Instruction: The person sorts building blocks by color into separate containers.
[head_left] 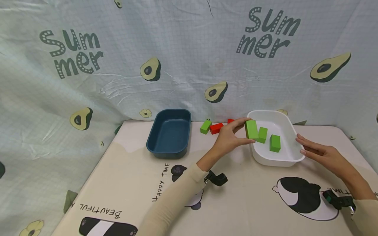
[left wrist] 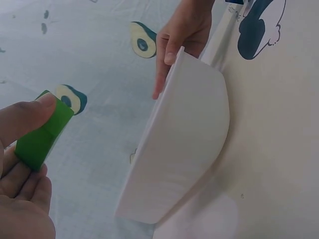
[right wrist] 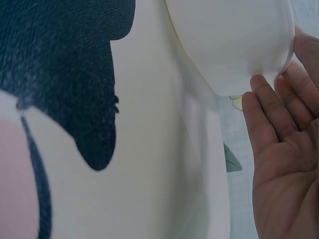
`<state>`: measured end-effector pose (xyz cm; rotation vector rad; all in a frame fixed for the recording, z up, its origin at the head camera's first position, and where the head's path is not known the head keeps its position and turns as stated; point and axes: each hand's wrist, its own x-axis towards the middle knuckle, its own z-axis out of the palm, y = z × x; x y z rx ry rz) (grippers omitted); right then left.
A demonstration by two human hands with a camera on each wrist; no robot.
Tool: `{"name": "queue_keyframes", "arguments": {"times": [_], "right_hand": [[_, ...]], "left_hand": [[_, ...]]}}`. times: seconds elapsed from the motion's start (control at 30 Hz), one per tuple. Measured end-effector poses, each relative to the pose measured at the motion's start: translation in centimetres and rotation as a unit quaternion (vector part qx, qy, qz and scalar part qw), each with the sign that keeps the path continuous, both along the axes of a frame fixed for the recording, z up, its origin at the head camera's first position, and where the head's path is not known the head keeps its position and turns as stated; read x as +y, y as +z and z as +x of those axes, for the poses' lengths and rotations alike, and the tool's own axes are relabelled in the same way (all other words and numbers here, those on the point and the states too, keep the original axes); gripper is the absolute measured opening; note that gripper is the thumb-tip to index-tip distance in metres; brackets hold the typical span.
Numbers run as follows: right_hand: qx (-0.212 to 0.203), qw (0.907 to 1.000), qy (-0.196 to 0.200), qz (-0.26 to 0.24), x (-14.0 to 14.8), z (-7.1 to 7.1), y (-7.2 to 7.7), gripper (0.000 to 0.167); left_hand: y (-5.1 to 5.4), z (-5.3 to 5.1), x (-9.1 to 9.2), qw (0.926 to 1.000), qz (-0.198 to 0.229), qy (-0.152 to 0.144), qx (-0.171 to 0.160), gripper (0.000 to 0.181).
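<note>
One green block [head_left: 252,129], judged light and rigid, best gripped across opposite faces, is pinched by the left hand [head_left: 229,136]; the white tub [head_left: 274,161] is touched by the straight-fingered right hand [head_left: 329,157].

The white tray [head_left: 274,162] at the desk's far edge was smooth plastic with a soft sheen. The blue tray [head_left: 171,131], nearer the far left corner, was smooth, satin-finish plastic. The held green block [head_left: 252,129] and the red block [head_left: 217,128] by the far edge had smooth, matt faces. The desk [head_left: 248,196] carried a printed covering; its dark print [right wrist: 55,64] showed a fine, rough grain. The backdrop [head_left: 177,39] beyond the far edge was thin, creased sheeting. The left sleeve [head_left: 174,200] was matt cloth.
</note>
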<state>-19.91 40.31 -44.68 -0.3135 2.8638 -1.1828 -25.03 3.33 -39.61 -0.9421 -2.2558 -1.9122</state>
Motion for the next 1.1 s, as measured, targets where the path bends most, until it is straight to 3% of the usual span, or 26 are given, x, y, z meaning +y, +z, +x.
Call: {"name": "queue_keyframes", "arguments": {"times": [0.57, 1.1], "right_hand": [[0.024, 0.9996, 0.012, -0.005, 0.0, 0.0, -0.2, 0.061], [0.018, 0.9998, 0.008, 0.006, -0.1, -0.1, 0.3, 0.061]], "left_hand": [[-0.2, 0.2, 0.5, 0.9994, -0.015, -0.006, -0.032, 0.071], [-0.1, 0.2, 1.2, 0.9991, -0.025, -0.015, -0.03, 0.069]]}}
